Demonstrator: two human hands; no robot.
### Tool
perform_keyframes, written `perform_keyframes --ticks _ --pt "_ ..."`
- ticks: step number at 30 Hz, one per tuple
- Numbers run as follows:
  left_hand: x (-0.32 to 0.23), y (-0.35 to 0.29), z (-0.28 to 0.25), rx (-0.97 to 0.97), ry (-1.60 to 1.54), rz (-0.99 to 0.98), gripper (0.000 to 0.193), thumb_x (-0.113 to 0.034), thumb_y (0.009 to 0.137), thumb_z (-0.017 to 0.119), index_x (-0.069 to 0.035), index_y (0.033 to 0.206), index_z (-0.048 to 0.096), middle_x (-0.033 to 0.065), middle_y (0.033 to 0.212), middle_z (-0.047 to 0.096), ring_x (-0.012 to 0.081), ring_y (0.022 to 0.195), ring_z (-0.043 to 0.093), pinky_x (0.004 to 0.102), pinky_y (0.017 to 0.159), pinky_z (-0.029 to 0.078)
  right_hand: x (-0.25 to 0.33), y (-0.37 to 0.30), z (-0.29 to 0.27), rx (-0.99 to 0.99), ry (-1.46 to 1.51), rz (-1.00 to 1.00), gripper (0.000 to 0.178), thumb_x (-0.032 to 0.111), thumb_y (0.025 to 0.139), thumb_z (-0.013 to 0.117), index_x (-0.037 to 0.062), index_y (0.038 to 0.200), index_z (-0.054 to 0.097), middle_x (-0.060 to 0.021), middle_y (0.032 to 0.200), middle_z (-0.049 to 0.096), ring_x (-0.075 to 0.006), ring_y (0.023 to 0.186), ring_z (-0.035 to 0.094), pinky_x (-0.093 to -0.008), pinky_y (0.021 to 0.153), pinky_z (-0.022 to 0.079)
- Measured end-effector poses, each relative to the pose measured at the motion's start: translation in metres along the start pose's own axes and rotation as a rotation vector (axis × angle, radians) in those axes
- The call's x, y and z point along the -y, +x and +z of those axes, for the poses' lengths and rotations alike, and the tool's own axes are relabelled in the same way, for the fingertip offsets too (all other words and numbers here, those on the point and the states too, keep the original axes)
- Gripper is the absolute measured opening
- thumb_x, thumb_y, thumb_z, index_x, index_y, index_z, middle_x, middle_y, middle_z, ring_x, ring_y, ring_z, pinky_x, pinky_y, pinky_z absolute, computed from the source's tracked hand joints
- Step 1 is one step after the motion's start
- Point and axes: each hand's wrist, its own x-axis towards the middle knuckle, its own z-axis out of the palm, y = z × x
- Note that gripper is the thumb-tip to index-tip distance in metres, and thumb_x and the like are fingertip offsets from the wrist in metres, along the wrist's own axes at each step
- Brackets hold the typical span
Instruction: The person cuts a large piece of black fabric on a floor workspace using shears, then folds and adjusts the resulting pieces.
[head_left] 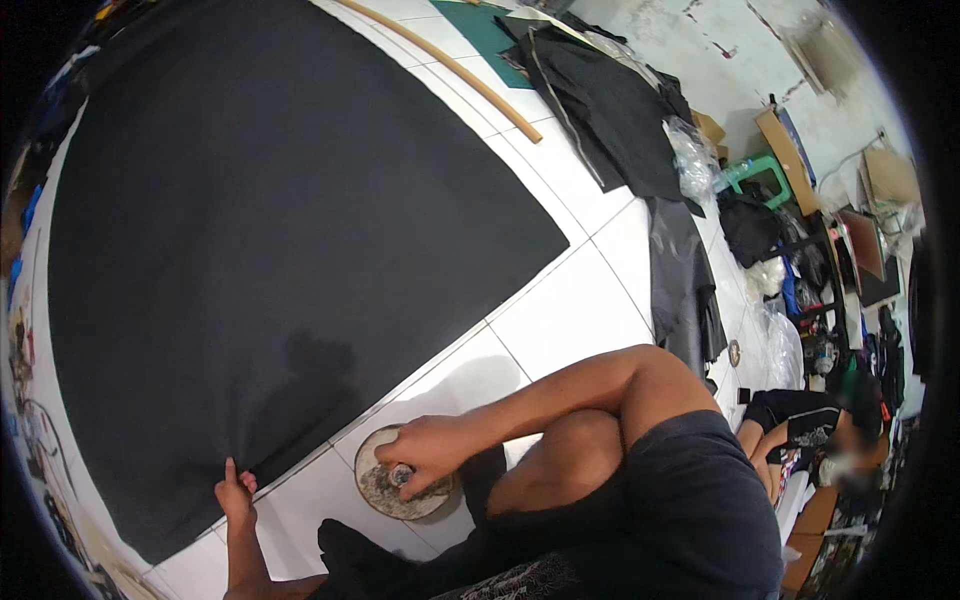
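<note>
A large sheet of black fabric (270,200) is spread over the white tiled floor on my left. My left hand (237,495) is at its near edge. The index finger stretches out onto the cloth, thumb apart, the other fingers partly curled, holding nothing I can see. Closer to my knee, my right hand (428,452) closes round the short upright knob in the middle of a round, flat, stained disc (378,488). That disc rests on the tiles just beside the fabric's edge; the hand covers part of it.
A long curved tan strip (470,82) lies beyond the fabric. Farther right are dark cloth pieces (610,110), clear plastic (690,160), a green stool (760,178) and cluttered shelving. Another person (800,425) sits low at the right. My bent knee (560,465) is near my right arm.
</note>
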Motion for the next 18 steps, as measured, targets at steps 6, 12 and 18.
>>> perform_keyframes --ticks 6,12,18 --pt "0.002 -0.006 0.001 -0.126 0.134 -0.025 0.044 -0.040 0.094 0.068 -0.003 0.073 0.056 0.0061 0.062 0.058 0.0144 0.050 0.056 0.0260 0.046 0.045 -0.003 0.000 -0.045 0.233 0.293 0.145 0.061 0.059 0.075 0.078 0.0001 0.078 0.060 -0.0139 0.073 0.064 -0.0311 0.071 0.065 -0.0428 0.062 0.049" --pt "0.012 -0.009 0.000 -0.102 0.098 -0.046 0.045 -0.042 0.092 0.071 -0.006 0.071 0.053 0.0050 0.060 0.057 0.0139 0.050 0.056 0.0261 0.046 0.045 -0.049 -0.035 -0.063 -0.046 0.201 0.220 0.063 0.061 0.079 0.074 0.0006 0.070 0.058 -0.0145 0.069 0.063 -0.0314 0.067 0.062 -0.0430 0.060 0.047" --pt "0.015 -0.007 0.003 -0.139 0.247 0.020 0.046 -0.045 0.090 0.072 -0.012 0.064 0.052 0.0018 0.058 0.057 0.0112 0.047 0.054 0.0252 0.045 0.043 -0.113 -0.077 -0.058 -0.479 0.270 0.426 0.054 0.052 0.086 0.071 0.0035 0.068 0.056 -0.0128 0.065 0.059 -0.0249 0.061 0.056 -0.0401 0.057 0.044"
